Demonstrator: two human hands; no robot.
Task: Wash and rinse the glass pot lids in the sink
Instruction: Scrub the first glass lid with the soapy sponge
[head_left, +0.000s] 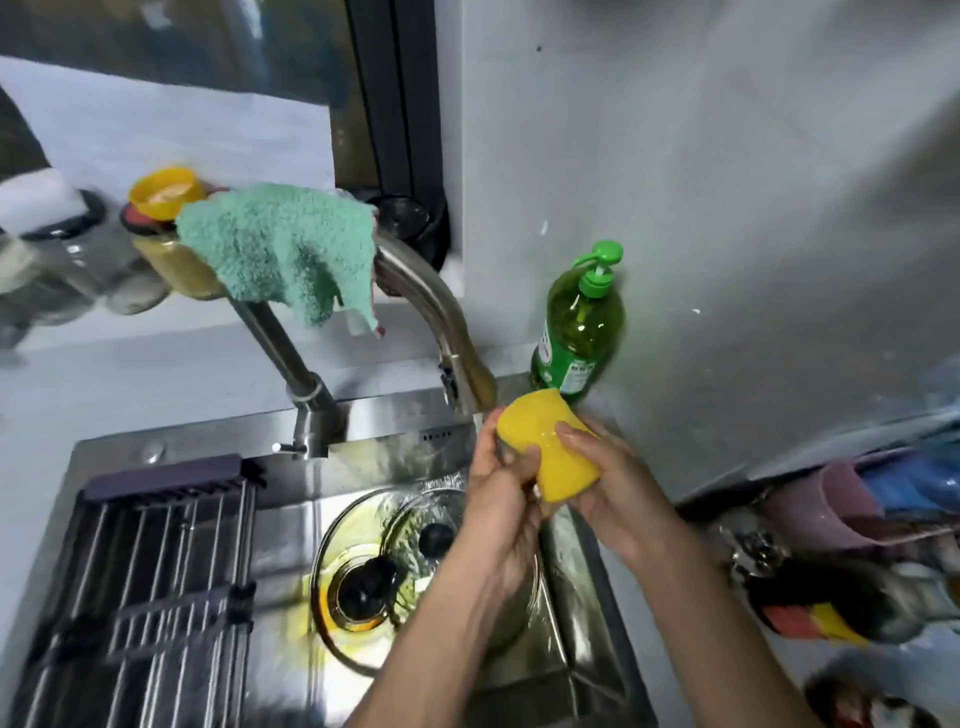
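Two glass pot lids with black knobs lie in the steel sink (291, 519): a larger lid (332, 566) underneath and a smaller lid (415, 519) overlapping it at the back right. Above the sink's right side, both hands grip a yellow sponge (550, 452) beneath the faucet spout (452, 343). My left hand (498, 499) holds the sponge's left edge. My right hand (608, 478) curls round its right side. My left forearm hides part of the smaller lid.
A green dish soap pump bottle (582, 327) stands behind the sponge by the wall. A teal cloth (280, 249) hangs over the faucet. A dark drying rack (140, 577) covers the sink's left half. Jars (171, 244) sit at the back left, cups and bottles (852, 525) on the right.
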